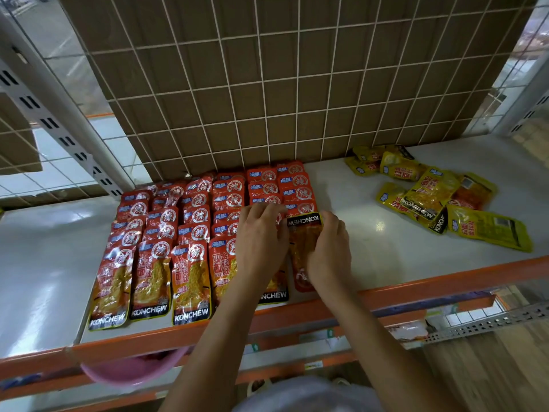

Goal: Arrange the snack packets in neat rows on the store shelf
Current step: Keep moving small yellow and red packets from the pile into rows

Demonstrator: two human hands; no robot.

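Head view: a person's two bare hands work at the centre of the frame on a white shelf board (pixel 386 248) edged by an orange front rail (pixel 445 281); glossy red foil snack packets (pixel 190 233) lie left of centre in several overlapping rows that run from the rail back to a white wire grid panel (pixel 267 84), each packet lapped over the one behind so its label shows.

Between the hands, at the right end of that block, sits a reversed red packet (pixel 303 242); its black brand strip points to the back of the shelf while its neighbours' strips face the rail, so it is probably being turned or squared into the last row.

The right hand (pixel 329 251) curls its fingers round the packet's right edge, thumb laid over its face, gripping it; the left hand (pixel 261 242) spreads bent fingers over the adjoining row and the packet's left edge, apparently steadying the stack; whether it pinches the packet cannot be told.

At the right of the frame, well apart, loose yellow foil packets (pixel 430 197) lie in an unsorted heap; they look like the next batch to be arranged.

At lower left, under the rail, a pink plastic basin (pixel 130 370) shows.
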